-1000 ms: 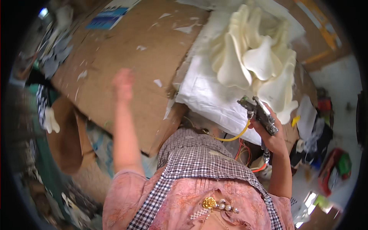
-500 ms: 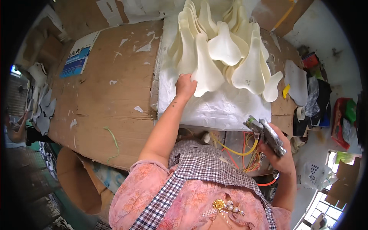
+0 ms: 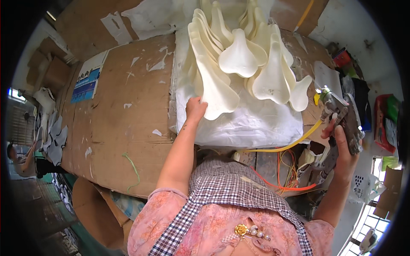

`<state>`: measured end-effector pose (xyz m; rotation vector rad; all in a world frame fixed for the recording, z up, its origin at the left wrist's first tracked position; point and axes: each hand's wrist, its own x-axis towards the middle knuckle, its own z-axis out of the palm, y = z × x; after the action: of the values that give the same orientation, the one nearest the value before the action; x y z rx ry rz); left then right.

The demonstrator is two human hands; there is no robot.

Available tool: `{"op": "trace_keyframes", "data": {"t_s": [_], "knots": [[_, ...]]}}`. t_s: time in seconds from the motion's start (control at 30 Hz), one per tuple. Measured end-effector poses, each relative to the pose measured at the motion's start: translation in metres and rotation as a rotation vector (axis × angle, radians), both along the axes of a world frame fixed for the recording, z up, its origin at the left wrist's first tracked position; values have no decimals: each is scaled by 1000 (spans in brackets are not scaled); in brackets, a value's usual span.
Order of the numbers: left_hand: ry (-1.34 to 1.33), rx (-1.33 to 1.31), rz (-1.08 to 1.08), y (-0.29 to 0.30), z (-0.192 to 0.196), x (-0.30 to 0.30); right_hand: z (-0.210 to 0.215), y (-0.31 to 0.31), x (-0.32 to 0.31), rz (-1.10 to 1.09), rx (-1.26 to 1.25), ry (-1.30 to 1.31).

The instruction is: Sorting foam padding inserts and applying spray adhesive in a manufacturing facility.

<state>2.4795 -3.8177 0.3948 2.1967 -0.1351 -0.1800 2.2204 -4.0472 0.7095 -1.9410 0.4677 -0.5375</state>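
The left hand (image 3: pixel 196 109) pinches one cream pad's (image 3: pixel 218 96) lower edge over one white sheet (image 3: pixel 252 133); the right hand (image 3: pixel 345 149) curls around one spray gun (image 3: pixel 352 126) (one yellow hose (image 3: pixel 305 136) runs to it).

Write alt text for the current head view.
A person's left hand pinches the edge of a cream, saddle-shaped, foam-like piece beside overlapping similar pieces on a white sheet; the right hand holds a grey metal spray-gun-like tool with a yellow hose. Brown cardboard lies to the left.
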Motion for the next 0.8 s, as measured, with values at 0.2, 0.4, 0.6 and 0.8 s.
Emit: {"op": "trace_keyframes", "data": {"t_s": [0.2,0.4,0.6,0.8], "knots": [[173,-349,-23,25,30,25,0,-7,-5,210,37,202],[-212,-288,-201,-77,109,99,15,-5,-20,145,33,163],[-209,-23,-246,-132,78,158,14,2,-52,-105,106,-17],[323,-346,-277,-123,77,153,13,23,-69,-75,47,139]]}}
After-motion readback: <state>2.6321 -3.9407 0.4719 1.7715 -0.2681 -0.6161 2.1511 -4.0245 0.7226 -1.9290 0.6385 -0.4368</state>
